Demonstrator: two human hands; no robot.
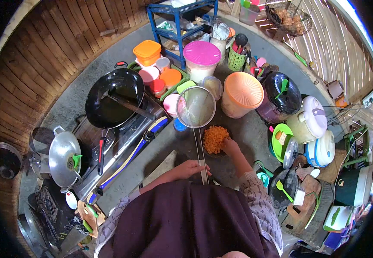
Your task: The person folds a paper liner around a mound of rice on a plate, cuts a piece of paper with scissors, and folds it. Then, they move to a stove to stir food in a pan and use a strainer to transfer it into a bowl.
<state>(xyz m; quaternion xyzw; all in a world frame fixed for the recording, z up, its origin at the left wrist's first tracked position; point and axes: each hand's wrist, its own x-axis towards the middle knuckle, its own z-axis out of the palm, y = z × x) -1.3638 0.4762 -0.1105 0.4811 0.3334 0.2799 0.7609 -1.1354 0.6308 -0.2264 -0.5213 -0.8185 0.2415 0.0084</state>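
Two hands show in the head view: the left hand [191, 168] curls round a long-handled, round metal-mesh strainer [196, 107]; the right hand [231, 147], grip hidden, reaches into small orange pieces [212, 138] beside it. A hasty scoop could scatter them.

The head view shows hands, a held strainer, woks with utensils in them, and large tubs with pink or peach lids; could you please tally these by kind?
Hands (left hand, right hand): 2
Held strainer: 1
Woks with utensils (black wok, silver wok): 2
Large tubs (pink-lidded tub, peach-lidded tub): 2
Total: 7
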